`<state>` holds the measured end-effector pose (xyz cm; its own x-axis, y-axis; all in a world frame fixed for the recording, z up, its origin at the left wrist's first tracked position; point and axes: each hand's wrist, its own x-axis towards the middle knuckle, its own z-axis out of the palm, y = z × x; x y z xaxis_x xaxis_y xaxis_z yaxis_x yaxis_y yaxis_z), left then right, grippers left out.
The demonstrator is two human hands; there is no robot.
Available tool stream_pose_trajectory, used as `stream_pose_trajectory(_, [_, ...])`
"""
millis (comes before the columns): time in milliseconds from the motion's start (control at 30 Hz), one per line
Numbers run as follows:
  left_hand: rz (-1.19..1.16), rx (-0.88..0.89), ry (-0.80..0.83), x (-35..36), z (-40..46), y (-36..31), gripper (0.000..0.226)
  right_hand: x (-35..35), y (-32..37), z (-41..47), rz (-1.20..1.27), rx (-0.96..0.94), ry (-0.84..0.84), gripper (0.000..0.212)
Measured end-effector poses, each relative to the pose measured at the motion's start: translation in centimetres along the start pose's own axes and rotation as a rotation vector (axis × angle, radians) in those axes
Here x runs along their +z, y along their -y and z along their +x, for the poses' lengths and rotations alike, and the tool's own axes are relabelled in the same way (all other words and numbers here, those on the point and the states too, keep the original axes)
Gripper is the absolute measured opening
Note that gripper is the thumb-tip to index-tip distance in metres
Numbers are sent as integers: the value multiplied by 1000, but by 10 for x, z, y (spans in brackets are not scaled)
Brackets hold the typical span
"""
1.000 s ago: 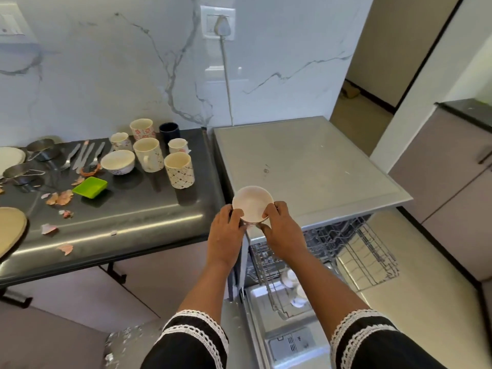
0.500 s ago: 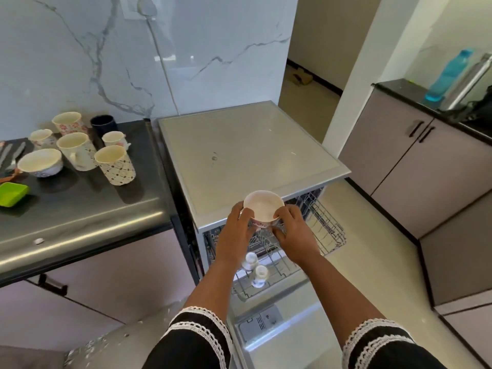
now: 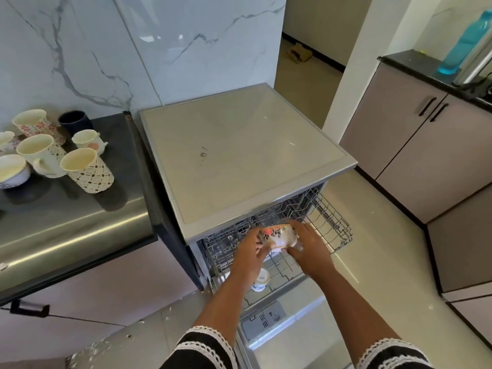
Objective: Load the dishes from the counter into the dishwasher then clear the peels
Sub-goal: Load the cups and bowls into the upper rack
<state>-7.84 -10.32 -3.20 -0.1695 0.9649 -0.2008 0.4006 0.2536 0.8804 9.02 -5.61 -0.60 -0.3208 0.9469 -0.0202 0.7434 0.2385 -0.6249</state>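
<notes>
At far left a white bowl (image 3: 12, 170) sits at the counter (image 3: 80, 219) edge of the view, with a cluster of cups just right of it: a floral mug (image 3: 33, 125) at the back, a dark cup (image 3: 76, 123) beside it, a cream mug (image 3: 40, 154) in front, a small cup (image 3: 89, 141), and a patterned cup (image 3: 87, 170) nearest the counter's front. Right of the counter stands the dishwasher (image 3: 239, 155), its door down and its upper rack (image 3: 327, 222) pulled out. Over that rack the left hand (image 3: 251, 253) and the right hand (image 3: 310, 247) together grip a small floral bowl (image 3: 279, 237), tipped on its side with its rim turned away, fingers curled round it from either side. Just below the hands two small white cups (image 3: 259, 280) stand in the rack. On the far right, a blue bottle (image 3: 463, 41) stands on a second dark counter above cabinets (image 3: 415, 145).
</notes>
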Motion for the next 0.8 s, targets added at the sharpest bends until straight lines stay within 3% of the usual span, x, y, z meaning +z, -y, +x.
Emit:
stream_pose_trajectory(167, [-23, -102, 112, 11, 44, 13, 69, 12, -24, 25, 44, 153, 98, 69])
stream_pose_trajectory(333, [201, -189, 153, 38, 81, 40, 49, 42, -64, 50, 44, 231, 245, 63])
stream_pose_trajectory(800, [166, -543, 349, 108, 119, 93, 34, 109, -145, 74, -162, 477, 550, 63])
